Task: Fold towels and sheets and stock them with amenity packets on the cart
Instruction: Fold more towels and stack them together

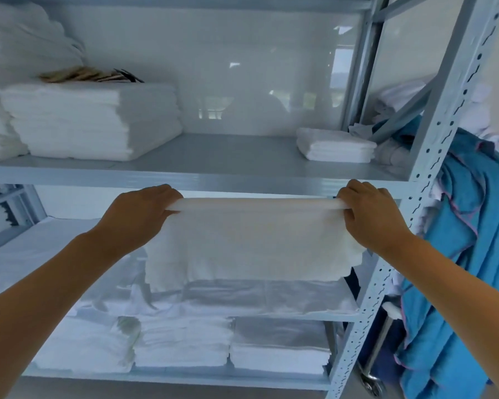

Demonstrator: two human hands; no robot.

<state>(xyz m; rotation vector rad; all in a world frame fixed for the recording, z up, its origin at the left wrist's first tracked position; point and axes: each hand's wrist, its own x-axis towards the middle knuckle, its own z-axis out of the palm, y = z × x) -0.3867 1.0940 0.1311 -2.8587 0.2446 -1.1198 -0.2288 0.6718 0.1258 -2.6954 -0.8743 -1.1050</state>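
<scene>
Hanging in front of the grey metal cart (432, 156), a white towel (251, 243) is stretched level between both hands, its top edge folded over and its lower edge dangling before the middle shelf. The left hand (139, 217) has its grip clamped on the towel's left top corner, fingers curled over the fold; the right hand (370, 214) has its grip clamped the same way on the right corner. On the upper shelf (213, 171) a tall stack of folded towels (92, 122) sits at left with brown amenity packets (84, 74) on top, and a small folded stack (334, 145) lies at right. Lower shelves hold more folded white linen (182, 344). Blue cloth (458, 269) hangs just beside the cart's right post.
</scene>
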